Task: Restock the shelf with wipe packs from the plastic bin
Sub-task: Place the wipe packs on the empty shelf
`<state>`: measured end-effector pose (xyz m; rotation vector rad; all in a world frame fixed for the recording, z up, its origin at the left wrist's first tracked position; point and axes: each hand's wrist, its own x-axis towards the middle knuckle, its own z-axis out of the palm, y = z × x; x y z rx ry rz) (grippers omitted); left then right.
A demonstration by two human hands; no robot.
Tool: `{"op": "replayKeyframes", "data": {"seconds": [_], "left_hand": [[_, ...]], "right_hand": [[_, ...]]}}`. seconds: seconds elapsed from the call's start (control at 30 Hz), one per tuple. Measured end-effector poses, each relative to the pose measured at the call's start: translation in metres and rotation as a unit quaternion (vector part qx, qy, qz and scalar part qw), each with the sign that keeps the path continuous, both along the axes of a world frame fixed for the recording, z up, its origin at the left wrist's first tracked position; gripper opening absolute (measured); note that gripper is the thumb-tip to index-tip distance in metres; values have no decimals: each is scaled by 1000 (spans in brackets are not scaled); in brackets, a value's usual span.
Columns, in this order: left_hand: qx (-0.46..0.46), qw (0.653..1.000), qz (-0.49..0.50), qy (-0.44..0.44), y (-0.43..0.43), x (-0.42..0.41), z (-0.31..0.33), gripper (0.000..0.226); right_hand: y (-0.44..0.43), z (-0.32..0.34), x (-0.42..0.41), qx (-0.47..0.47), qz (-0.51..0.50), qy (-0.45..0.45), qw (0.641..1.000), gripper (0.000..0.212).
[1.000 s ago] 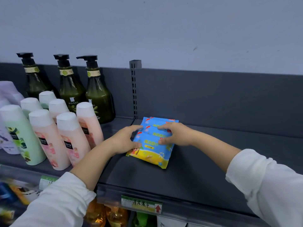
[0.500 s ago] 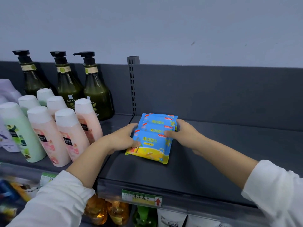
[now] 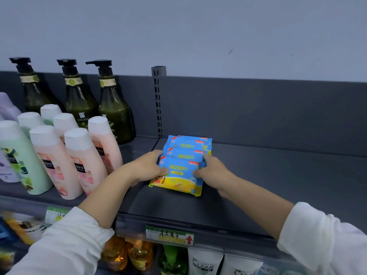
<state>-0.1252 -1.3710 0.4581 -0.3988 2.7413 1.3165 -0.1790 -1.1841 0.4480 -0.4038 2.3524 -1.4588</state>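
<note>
blue wipe packs (image 3: 186, 165) lean in a row on the shelf (image 3: 278, 185) | left hand (image 3: 148, 168) grips them at 9 o'clock, right hand (image 3: 213, 171) at 3 o'clock | likely light, squishy, slippery; squeeze both sides

A pale blue-grey wall (image 3: 178, 26), evenly lit and bearing one small dark mark (image 3: 230, 51), rises behind a dark grey shelf (image 3: 278, 185). A slotted upright (image 3: 158, 100) splits the back panel (image 3: 258, 108) left of centre. Pump bottles (image 3: 114, 108) and capped bottles (image 3: 83, 161) stand at left; a green price tag (image 3: 169, 235) with a red arrow fronts the near edge.
</note>
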Motion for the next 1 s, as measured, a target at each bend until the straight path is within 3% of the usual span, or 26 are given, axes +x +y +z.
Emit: {"op": "replayKeyframes", "data": {"seconds": [0.23,0.27,0.33,0.4,0.67,0.83,0.9,1.0], "left_hand": [[130,989,70,26,9,-14,13,69],[150,986,77,21,11,-16,15,58],[175,982,77,2,13,-20,15,16],[177,981,72,-8,12,-21,13,3],[122,991,57,-2,19,-16,11,40],[45,997,60,2,14,-18,9,24],[2,998,65,21,15,-18,12,30],[-101,989,56,91,23,-17,18,57]], "right_hand": [[1,9,-20,-72,-43,-25,996,33],[2,12,-24,-82,-45,-32,995,33],[1,13,-32,-93,-41,-58,993,32],[-2,9,-35,-90,-31,-90,991,30],[-5,0,-33,-63,-38,-81,994,13],[-5,2,-33,-65,-33,-77,994,14],[-1,5,-33,-72,-36,-69,994,22],[14,14,-28,-68,-40,-50,996,39]]}}
